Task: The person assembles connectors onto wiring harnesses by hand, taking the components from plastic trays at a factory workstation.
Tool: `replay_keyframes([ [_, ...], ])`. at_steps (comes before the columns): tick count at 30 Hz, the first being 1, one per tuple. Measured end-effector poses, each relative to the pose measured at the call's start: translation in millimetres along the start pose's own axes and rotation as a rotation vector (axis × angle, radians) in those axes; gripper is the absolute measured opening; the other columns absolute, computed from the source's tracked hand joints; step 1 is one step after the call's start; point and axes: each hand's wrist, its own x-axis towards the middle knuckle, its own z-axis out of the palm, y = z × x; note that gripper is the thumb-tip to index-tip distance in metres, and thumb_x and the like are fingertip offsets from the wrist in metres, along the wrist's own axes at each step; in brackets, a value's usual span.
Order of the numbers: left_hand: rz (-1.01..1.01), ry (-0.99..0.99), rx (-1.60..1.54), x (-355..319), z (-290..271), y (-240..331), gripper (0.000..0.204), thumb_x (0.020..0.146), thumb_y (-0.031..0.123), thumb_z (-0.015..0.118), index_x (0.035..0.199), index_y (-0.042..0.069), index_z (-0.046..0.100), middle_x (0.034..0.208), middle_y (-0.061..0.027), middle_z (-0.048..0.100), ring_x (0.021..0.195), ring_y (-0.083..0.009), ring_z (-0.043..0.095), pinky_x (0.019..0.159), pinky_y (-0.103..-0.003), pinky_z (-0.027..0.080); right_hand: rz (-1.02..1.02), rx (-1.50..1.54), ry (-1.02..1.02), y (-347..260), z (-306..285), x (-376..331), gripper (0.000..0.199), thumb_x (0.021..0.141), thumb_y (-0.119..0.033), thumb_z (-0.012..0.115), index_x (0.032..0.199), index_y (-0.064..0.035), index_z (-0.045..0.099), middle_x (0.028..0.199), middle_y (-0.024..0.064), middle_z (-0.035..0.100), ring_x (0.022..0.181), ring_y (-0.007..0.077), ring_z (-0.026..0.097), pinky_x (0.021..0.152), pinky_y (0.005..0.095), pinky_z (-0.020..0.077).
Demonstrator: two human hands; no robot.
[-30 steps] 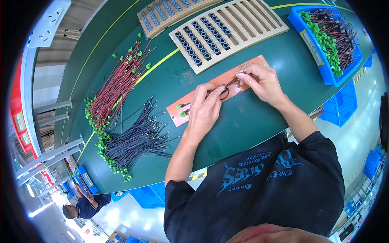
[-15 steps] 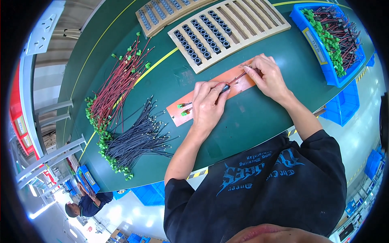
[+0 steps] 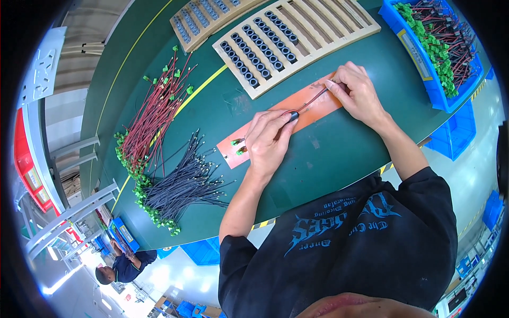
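My left hand [image 3: 266,142] is closed round a small black cylindrical part [image 3: 293,116], whose end shows at the fingertips. Dark red wires [image 3: 314,99] stretch from that part toward my right hand [image 3: 356,96], which pinches their far end between thumb and fingers. What sits at the wire tips is hidden by the right fingers. Both hands are over a long orange board [image 3: 310,120] lying slantwise on the table. Beside the left hand, two green connectors [image 3: 241,151] rest at the board's left end; the leads behind them run under the hand.
On the green table [image 3: 281,183] lie a bundle of red wires [image 3: 156,114] and one of black wires [image 3: 183,183], both with green connectors. A slotted wooden rack [image 3: 313,53] holds rows of black rings. A blue bin [image 3: 435,100] contains wired connectors. Another person [image 3: 124,266] is at the far lower left.
My hands have drawn slightly apart, and a longer stretch of wire shows between them. The whole view has shifted a little.
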Motion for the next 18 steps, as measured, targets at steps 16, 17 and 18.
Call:
replay_keyframes([
  [16, 0.008, -0.313, 0.261, 22.1, -11.3, 8.2, 0.024, 0.075, 0.005, 0.082, 0.095, -0.003, 0.07, 0.091, -0.0125, 0.062, 0.086, -0.0295, 0.058, 0.075, -0.039, 0.052, 0.007, 0.025, -0.025, 0.6, -3.4, -1.8, 0.027, 0.094, -0.015, 0.067, 0.076, -0.0052, 0.05, 0.073, 0.0059, 0.05, 0.075, 0.0241, 0.047, 0.073, 0.0375, 0.0382],
  [17, -0.001, -0.304, 0.189, 22.9, -10.3, 4.3, 0.023, 0.075, 0.005, 0.082, 0.093, -0.003, 0.071, 0.089, -0.0123, 0.063, 0.085, -0.0291, 0.059, 0.073, -0.039, 0.052, 0.01, 0.034, -0.027, 1.5, -3.6, -2.1, 0.028, 0.094, -0.016, 0.067, 0.076, -0.005, 0.049, 0.073, 0.0059, 0.049, 0.074, 0.0242, 0.047, 0.074, 0.0374, 0.0387],
  [18, -0.011, -0.296, 0.116, 23.7, -9.5, 1.0, 0.022, 0.074, 0.005, 0.082, 0.092, -0.003, 0.071, 0.088, -0.0121, 0.064, 0.083, -0.0287, 0.06, 0.071, -0.039, 0.052, 0.013, 0.043, -0.028, 2.2, -3.8, -2.2, 0.028, 0.094, -0.016, 0.067, 0.076, -0.0048, 0.049, 0.073, 0.0059, 0.049, 0.074, 0.0242, 0.047, 0.074, 0.0372, 0.0393],
])
